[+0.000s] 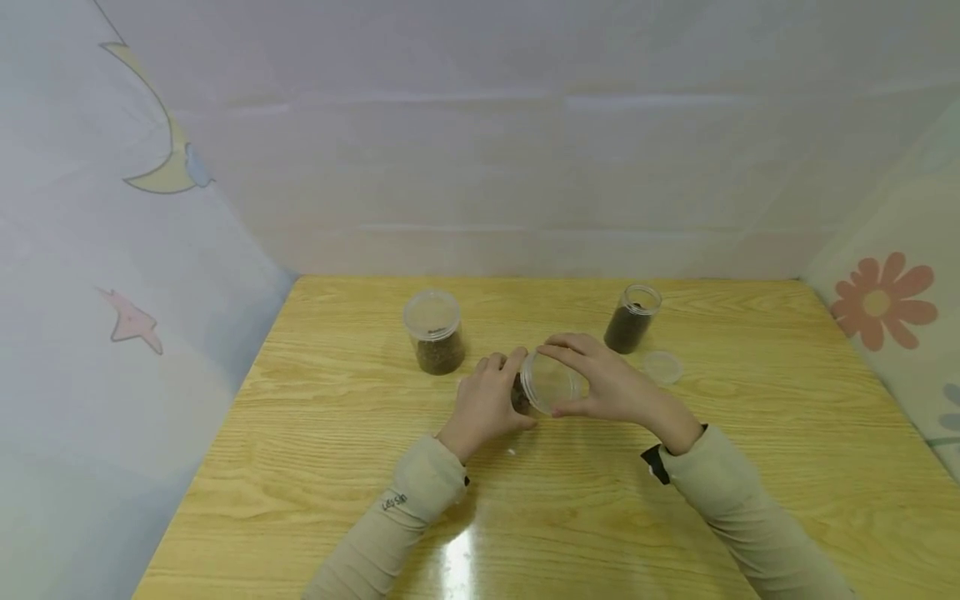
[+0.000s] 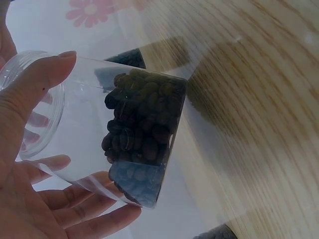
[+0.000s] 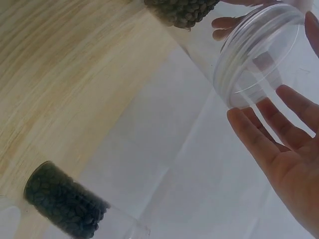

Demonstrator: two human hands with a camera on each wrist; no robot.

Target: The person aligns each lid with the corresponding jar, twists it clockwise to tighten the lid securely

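Note:
A clear jar (image 2: 144, 124) partly filled with dark brown beans, seemingly coffee beans, is tilted over the table. My left hand (image 1: 487, 396) grips its side, with the thumb near the ringed rim and the fingers round the wall. At the jar's mouth, my right hand (image 1: 607, 383) holds a clear round lid (image 1: 553, 383) by its edge, thumb below and fingers above. In the right wrist view, the fingertips touch the ridged, see-through lid (image 3: 259, 55). Whether the lid is seated or loose on the jar cannot be told.
A wider lidded jar (image 1: 440, 350) with dark contents stands at the back left. At the back right is a slimmer jar (image 1: 628, 325) of dark beans, its mouth seemingly uncovered. Beside that lies a loose clear lid (image 1: 663, 367). A pale cloth wall (image 1: 555, 192) borders the wooden table (image 1: 322, 433).

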